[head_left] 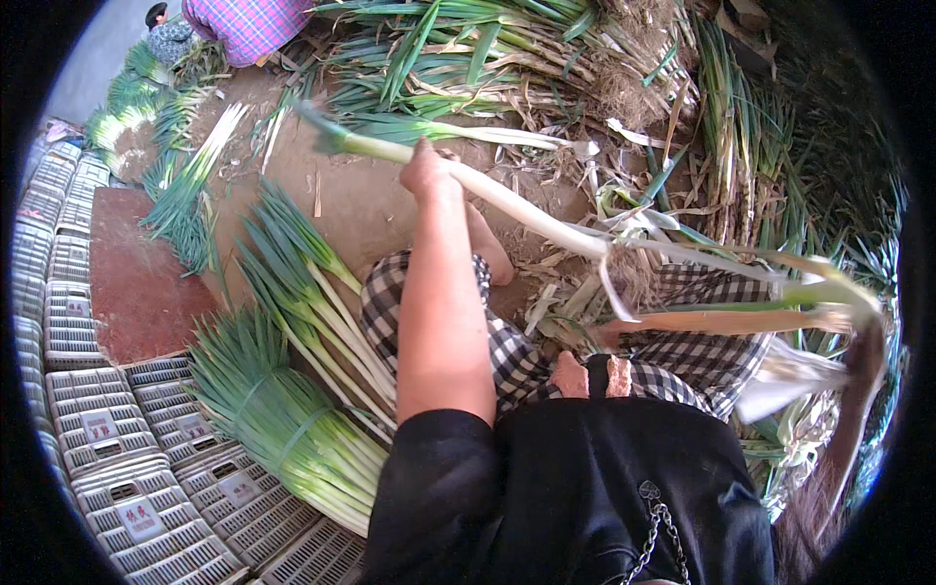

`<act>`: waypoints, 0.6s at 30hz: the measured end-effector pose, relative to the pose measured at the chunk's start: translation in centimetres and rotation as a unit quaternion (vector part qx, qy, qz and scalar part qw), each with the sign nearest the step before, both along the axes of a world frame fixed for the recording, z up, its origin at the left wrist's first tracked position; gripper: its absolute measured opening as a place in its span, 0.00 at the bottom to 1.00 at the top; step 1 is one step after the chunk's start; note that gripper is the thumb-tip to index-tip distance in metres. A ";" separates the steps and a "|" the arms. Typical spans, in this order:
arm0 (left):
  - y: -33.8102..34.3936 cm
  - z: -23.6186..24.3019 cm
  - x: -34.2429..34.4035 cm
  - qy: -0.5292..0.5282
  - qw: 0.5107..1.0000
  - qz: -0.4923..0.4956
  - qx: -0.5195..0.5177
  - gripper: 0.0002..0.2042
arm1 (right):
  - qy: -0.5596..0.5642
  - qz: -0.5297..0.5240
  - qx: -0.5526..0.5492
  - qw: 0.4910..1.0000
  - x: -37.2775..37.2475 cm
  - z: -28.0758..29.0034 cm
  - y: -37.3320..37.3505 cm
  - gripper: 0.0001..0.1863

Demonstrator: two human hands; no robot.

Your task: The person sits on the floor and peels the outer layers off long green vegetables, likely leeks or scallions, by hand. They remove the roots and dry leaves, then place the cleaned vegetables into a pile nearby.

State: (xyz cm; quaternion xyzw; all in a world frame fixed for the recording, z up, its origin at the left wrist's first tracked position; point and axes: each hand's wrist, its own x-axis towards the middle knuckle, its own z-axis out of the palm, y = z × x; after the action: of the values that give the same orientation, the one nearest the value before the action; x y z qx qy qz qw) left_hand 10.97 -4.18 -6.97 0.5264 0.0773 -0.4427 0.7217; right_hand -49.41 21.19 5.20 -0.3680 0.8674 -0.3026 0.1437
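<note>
Out ahead of me, my left hand [429,171] is closed around a long green onion [492,195], near where the white stalk turns green. It lies slantwise, green end to the far left, rooty end toward my lap. At the far right, pale stripped leaves [780,292] arc outward from beside the roots and come together. A smeared brownish shape there may be my right hand [862,310]; its fingers cannot be made out. Several loose green onions [331,322] lie left of my knee, beside a tied bundle [283,419]. My lap is in black-and-white checks.
Grey slatted crates [127,487] stand in rows along the left, near a reddish board [136,278]. A heap of untrimmed green onions [468,58] fills the far side. A person in a plaid shirt [249,24] is at the far left.
</note>
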 end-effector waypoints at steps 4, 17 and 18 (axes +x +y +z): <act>0.1 0.2 -0.1 -0.012 0.998 0.031 -0.060 0.10 | 0.413 -0.186 0.264 0.852 -20.2 0.1 7.8 0.22; 3.1 6.6 -9.2 -0.094 0.980 -0.108 -0.137 0.14 | 0.249 0.533 -0.041 0.807 36.7 -2.6 -12.7 0.35; 3.6 6.5 -8.4 -0.083 0.982 -0.115 -0.124 0.14 | 0.159 0.537 0.060 0.826 37.6 -2.1 -13.5 0.34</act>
State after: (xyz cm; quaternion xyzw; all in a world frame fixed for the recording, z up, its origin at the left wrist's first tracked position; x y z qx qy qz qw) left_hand 2.58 -0.63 -0.49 0.4736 -0.0994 -0.4835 0.7294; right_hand -11.82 7.67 3.13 -0.8093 0.5602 -0.0627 0.1652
